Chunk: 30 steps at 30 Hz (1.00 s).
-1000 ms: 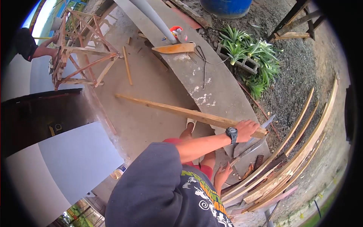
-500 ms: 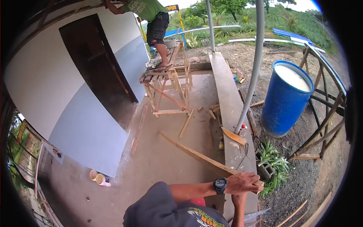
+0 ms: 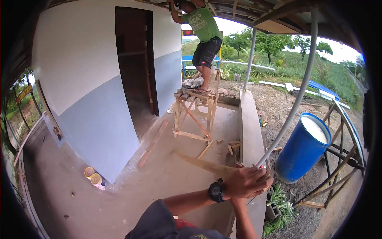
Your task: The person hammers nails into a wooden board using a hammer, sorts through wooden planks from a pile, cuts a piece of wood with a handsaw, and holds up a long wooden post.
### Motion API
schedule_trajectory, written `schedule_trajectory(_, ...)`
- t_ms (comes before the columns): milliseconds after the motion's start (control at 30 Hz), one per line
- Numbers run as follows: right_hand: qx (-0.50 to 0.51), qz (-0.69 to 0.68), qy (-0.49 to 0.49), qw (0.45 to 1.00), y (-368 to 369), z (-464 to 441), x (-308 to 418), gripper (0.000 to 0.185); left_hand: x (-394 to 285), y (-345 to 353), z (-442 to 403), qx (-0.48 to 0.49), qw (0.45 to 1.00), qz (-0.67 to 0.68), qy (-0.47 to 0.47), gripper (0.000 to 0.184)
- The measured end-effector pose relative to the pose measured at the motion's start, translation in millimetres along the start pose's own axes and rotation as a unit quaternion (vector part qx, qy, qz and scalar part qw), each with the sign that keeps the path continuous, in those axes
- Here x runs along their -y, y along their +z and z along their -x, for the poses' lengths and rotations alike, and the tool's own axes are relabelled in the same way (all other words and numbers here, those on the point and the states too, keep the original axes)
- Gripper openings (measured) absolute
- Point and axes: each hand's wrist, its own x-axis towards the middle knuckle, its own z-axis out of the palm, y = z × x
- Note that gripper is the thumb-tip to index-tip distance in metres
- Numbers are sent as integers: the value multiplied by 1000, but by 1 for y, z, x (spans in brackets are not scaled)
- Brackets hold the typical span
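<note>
My left hand, with a black watch on its wrist, is closed round the near end of a long wooden board. The board stretches away over the concrete floor, blurred by motion. From below, my right forearm reaches up to the same spot. Most of my right hand is hidden behind the left one, so its grip does not show. Just beyond the hands is the foot of a grey pole, by the low concrete ledge.
A person in a green shirt stands on a wooden scaffold ahead. A blue barrel and a timber frame stand right. Paint cans sit by the wall. Loose timber lies on the floor.
The view has swung up toward the person and scaffold. My right hand has risen from low beside the saw to behind my left hand. The board's near end has been lifted off the ledge.
</note>
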Motion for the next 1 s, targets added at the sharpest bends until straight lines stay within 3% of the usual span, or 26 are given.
schedule_trajectory(133,6,-9,-12,1000,52,-42,18,49,47,-49,-22,-115,990,-58,51,34)
schedule_trajectory(267,-6,-11,-29,1000,99,-104,40,48,112,-107,-41,-124,978,-105,131,28)
schedule_trajectory(467,-32,-21,-69,997,156,-198,77,46,200,-156,-77,-153,970,-105,157,23)
schedule_trajectory(500,-19,-40,-116,992,164,-213,86,46,213,-163,-82,-164,966,-110,166,21)
schedule_trajectory(667,-56,-82,-147,984,211,-279,56,36,272,-205,-101,-185,952,-154,191,18)
schedule_trajectory(700,-66,-32,-181,981,219,-294,50,36,283,-211,-103,-180,949,-167,199,17)
schedule_trajectory(867,-124,56,-300,944,261,-369,46,40,338,-243,-110,-145,942,-254,166,13)
schedule_trajectory(900,-56,-12,-267,962,261,-381,63,46,345,-252,-104,-129,945,-261,145,12)
schedule_trajectory(1000,-120,-80,-333,932,288,-432,78,49,362,-262,-65,-154,948,-264,87,20)
